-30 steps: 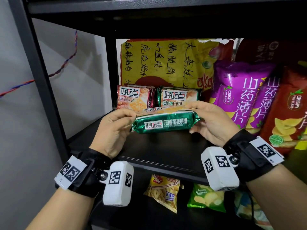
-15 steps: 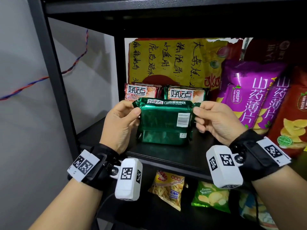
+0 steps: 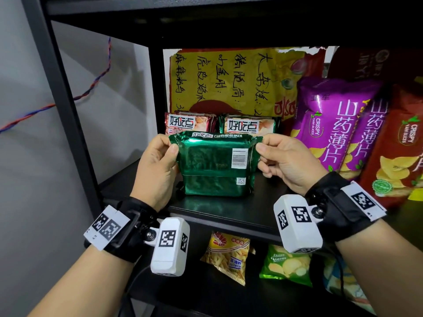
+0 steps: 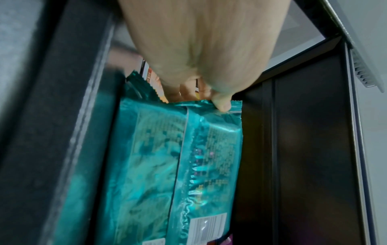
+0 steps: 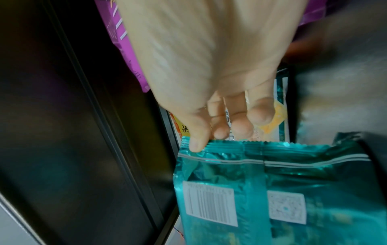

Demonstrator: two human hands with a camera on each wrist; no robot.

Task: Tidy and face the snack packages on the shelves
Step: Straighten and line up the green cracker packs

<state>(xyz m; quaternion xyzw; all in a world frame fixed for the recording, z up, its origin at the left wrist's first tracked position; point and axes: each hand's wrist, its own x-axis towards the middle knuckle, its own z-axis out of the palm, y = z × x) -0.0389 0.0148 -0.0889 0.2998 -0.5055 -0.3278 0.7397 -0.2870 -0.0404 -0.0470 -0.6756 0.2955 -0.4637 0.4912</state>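
Observation:
A green foil biscuit pack (image 3: 215, 165) stands upright on the black shelf (image 3: 229, 209), its back with a barcode towards me. My left hand (image 3: 160, 161) pinches its upper left corner and my right hand (image 3: 281, 159) pinches its upper right corner. In the left wrist view the thumb presses the crimped edge of the green pack (image 4: 178, 157). The right wrist view has my thumb on the corner of the green pack (image 5: 261, 190) above the barcode. Behind it stand a red pack (image 3: 187, 123) and a green pack (image 3: 248, 125) of the same brand, fronts forward.
A large yellow bag (image 3: 231, 81) leans at the back. Purple yam crisp bags (image 3: 332, 120) and a red one (image 3: 398, 152) fill the right. The shelf post (image 3: 68, 110) stands at left. On the lower shelf lie a yellow snack bag (image 3: 226, 255) and a green crisp bag (image 3: 286, 266).
The green pack has been turned from lying edge-on, held in the air, to standing upright on the shelf with its back towards me. Both hands kept their hold on its ends.

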